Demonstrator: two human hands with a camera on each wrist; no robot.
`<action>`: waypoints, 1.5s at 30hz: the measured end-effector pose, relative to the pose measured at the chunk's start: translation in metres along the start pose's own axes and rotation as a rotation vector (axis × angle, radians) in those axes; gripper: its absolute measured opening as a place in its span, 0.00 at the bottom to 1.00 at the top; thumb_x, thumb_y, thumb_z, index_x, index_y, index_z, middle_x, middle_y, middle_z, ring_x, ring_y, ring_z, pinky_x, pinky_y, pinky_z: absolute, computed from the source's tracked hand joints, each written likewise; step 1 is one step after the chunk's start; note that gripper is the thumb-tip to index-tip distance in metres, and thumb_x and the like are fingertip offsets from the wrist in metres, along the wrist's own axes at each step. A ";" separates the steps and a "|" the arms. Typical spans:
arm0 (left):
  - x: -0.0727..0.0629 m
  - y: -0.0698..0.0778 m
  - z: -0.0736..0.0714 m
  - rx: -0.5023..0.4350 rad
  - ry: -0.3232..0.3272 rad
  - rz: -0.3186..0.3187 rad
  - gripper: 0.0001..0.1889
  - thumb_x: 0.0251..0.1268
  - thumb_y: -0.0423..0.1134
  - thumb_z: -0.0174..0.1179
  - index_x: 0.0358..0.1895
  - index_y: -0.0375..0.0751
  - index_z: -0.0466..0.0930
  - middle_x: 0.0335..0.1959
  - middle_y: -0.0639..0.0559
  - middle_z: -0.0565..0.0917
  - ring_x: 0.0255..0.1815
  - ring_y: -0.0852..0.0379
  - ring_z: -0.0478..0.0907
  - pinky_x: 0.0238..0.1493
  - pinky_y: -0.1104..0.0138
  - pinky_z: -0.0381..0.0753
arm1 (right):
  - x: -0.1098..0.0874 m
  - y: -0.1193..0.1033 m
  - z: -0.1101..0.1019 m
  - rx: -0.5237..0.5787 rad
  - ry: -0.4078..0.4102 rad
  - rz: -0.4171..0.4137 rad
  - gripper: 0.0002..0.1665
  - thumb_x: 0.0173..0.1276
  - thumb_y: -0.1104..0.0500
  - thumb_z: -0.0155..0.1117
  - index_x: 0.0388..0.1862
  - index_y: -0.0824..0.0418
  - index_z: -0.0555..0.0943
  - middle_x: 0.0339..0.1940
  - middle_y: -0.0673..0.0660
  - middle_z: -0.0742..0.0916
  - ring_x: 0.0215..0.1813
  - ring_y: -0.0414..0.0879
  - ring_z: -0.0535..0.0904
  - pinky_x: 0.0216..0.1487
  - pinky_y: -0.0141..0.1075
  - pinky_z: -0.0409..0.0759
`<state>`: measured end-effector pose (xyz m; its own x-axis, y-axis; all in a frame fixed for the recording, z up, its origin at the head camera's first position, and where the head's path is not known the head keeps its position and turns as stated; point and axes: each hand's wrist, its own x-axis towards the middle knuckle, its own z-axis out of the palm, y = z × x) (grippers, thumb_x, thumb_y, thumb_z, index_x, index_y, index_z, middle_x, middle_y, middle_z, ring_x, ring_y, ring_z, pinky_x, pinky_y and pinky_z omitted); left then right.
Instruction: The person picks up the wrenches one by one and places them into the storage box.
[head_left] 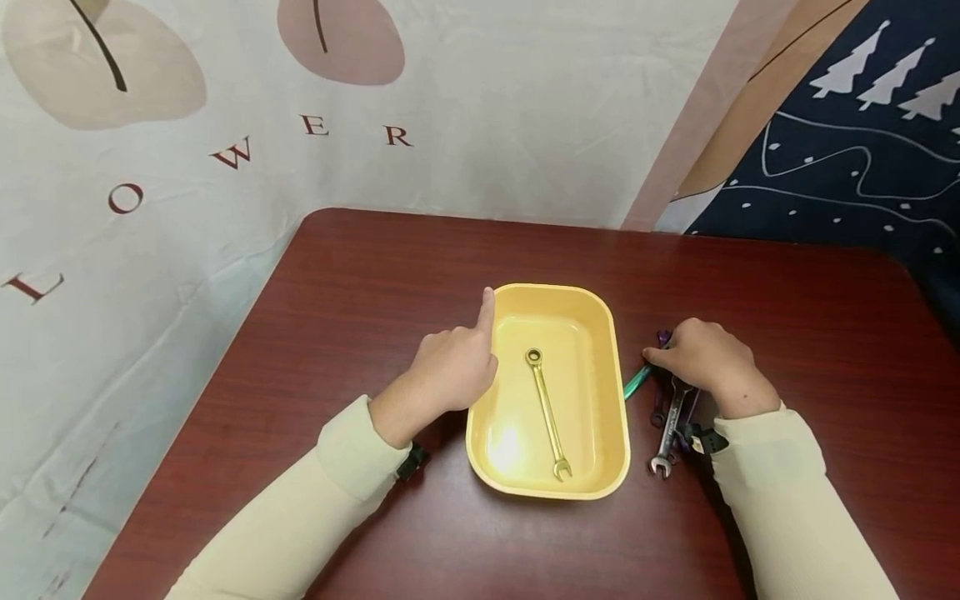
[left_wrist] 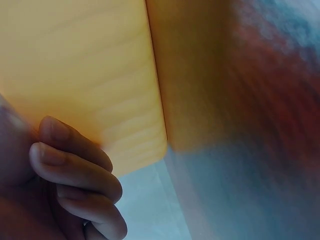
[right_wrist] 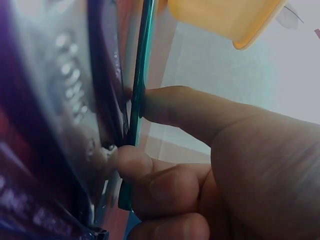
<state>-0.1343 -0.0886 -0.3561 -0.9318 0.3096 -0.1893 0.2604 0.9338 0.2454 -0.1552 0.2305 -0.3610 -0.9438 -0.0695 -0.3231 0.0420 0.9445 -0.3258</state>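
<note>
A yellow tray [head_left: 551,492] stands in the middle of the table, with a gold combination wrench [head_left: 547,408] lying inside. My left hand [head_left: 453,367] holds the tray's left rim, its index finger stretched forward along the edge. In the left wrist view its other fingers [left_wrist: 80,175] are curled by the tray's outer wall. Right of the tray, my right hand [head_left: 708,358] pinches a green wrench [right_wrist: 142,65] between thumb and fingers. Under and beside that hand lie a silver wrench [head_left: 671,429] and purple wrenches [right_wrist: 107,60], partly hidden.
The dark red-brown table [head_left: 360,275] runs back to a pale printed cloth [head_left: 525,125] hanging behind it. A navy cloth with white trees [head_left: 840,167] hangs at the right. The wrench pile sits close to the tray's right wall.
</note>
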 end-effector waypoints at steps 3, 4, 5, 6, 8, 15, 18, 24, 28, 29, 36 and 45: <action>0.000 0.000 0.000 -0.003 -0.002 0.001 0.42 0.72 0.40 0.45 0.81 0.38 0.30 0.09 0.55 0.69 0.10 0.59 0.56 0.15 0.68 0.52 | 0.000 0.001 0.000 0.013 -0.006 -0.004 0.27 0.68 0.43 0.63 0.14 0.59 0.80 0.11 0.53 0.75 0.19 0.47 0.73 0.19 0.36 0.69; 0.000 0.000 0.000 -0.004 -0.006 0.000 0.42 0.73 0.40 0.45 0.81 0.38 0.30 0.09 0.55 0.69 0.10 0.59 0.56 0.15 0.68 0.52 | 0.000 0.000 0.000 0.014 -0.009 -0.004 0.27 0.68 0.43 0.63 0.14 0.59 0.80 0.11 0.53 0.75 0.19 0.47 0.73 0.19 0.36 0.69; 0.000 0.000 0.000 -0.004 -0.010 -0.001 0.42 0.73 0.40 0.45 0.81 0.38 0.30 0.09 0.55 0.69 0.10 0.59 0.56 0.15 0.68 0.52 | 0.000 0.001 0.000 0.014 -0.013 -0.003 0.27 0.68 0.43 0.63 0.15 0.59 0.80 0.11 0.53 0.76 0.19 0.47 0.74 0.19 0.36 0.69; 0.000 0.000 0.000 -0.004 -0.012 -0.001 0.42 0.73 0.40 0.45 0.81 0.38 0.30 0.09 0.55 0.69 0.10 0.59 0.56 0.15 0.68 0.52 | 0.001 0.001 0.000 0.015 -0.014 -0.002 0.27 0.68 0.43 0.63 0.15 0.59 0.81 0.11 0.53 0.76 0.19 0.47 0.74 0.19 0.36 0.69; 0.000 0.000 0.000 -0.001 -0.012 -0.003 0.42 0.73 0.41 0.45 0.81 0.38 0.29 0.09 0.55 0.68 0.10 0.59 0.56 0.15 0.68 0.51 | 0.001 0.001 0.000 0.018 -0.015 -0.003 0.27 0.68 0.43 0.63 0.14 0.59 0.81 0.11 0.53 0.76 0.19 0.47 0.74 0.19 0.36 0.69; 0.000 0.000 0.001 0.004 -0.009 -0.006 0.42 0.73 0.41 0.45 0.81 0.39 0.29 0.10 0.55 0.68 0.10 0.59 0.56 0.15 0.68 0.51 | 0.001 0.004 0.000 0.033 -0.022 -0.007 0.26 0.68 0.44 0.63 0.14 0.59 0.80 0.11 0.53 0.75 0.19 0.47 0.73 0.20 0.36 0.70; 0.000 0.000 0.001 0.003 -0.015 -0.007 0.43 0.73 0.41 0.44 0.81 0.39 0.28 0.09 0.55 0.68 0.10 0.59 0.56 0.15 0.68 0.51 | 0.001 0.005 0.000 0.039 -0.042 0.000 0.27 0.68 0.43 0.63 0.15 0.59 0.78 0.12 0.52 0.74 0.20 0.47 0.73 0.21 0.37 0.70; 0.001 0.000 0.001 0.005 0.009 0.001 0.42 0.73 0.41 0.45 0.81 0.38 0.30 0.09 0.55 0.67 0.10 0.59 0.56 0.15 0.68 0.51 | 0.003 0.008 0.002 0.054 -0.060 -0.002 0.30 0.69 0.40 0.62 0.14 0.59 0.76 0.12 0.52 0.74 0.20 0.47 0.75 0.22 0.37 0.73; 0.001 0.000 0.001 0.003 0.000 0.001 0.43 0.73 0.41 0.46 0.81 0.38 0.30 0.09 0.55 0.67 0.10 0.59 0.56 0.15 0.68 0.51 | 0.004 0.010 0.002 0.086 -0.079 -0.003 0.31 0.70 0.41 0.62 0.13 0.59 0.75 0.11 0.52 0.73 0.20 0.46 0.75 0.23 0.37 0.74; 0.001 0.000 0.002 0.004 0.000 0.002 0.43 0.73 0.41 0.45 0.81 0.38 0.29 0.09 0.55 0.67 0.10 0.59 0.56 0.15 0.68 0.51 | 0.004 0.011 0.002 0.098 -0.083 -0.004 0.31 0.70 0.42 0.62 0.13 0.59 0.75 0.11 0.52 0.73 0.19 0.46 0.75 0.23 0.37 0.75; 0.001 0.000 0.002 0.005 0.010 0.007 0.43 0.72 0.40 0.45 0.81 0.38 0.30 0.09 0.56 0.67 0.10 0.59 0.56 0.15 0.68 0.51 | 0.004 0.010 0.001 0.127 -0.078 -0.024 0.29 0.70 0.45 0.62 0.12 0.59 0.74 0.10 0.51 0.71 0.18 0.46 0.73 0.22 0.36 0.74; 0.002 -0.001 0.003 0.002 0.013 0.008 0.42 0.72 0.40 0.44 0.81 0.38 0.30 0.09 0.56 0.67 0.10 0.59 0.55 0.15 0.68 0.51 | 0.008 0.012 0.003 0.146 -0.083 -0.052 0.30 0.71 0.48 0.61 0.09 0.56 0.70 0.09 0.49 0.70 0.16 0.43 0.69 0.21 0.36 0.70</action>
<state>-0.1352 -0.0884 -0.3592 -0.9330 0.3143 -0.1752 0.2680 0.9319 0.2445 -0.1615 0.2400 -0.3707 -0.9160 -0.1489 -0.3725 0.0466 0.8829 -0.4673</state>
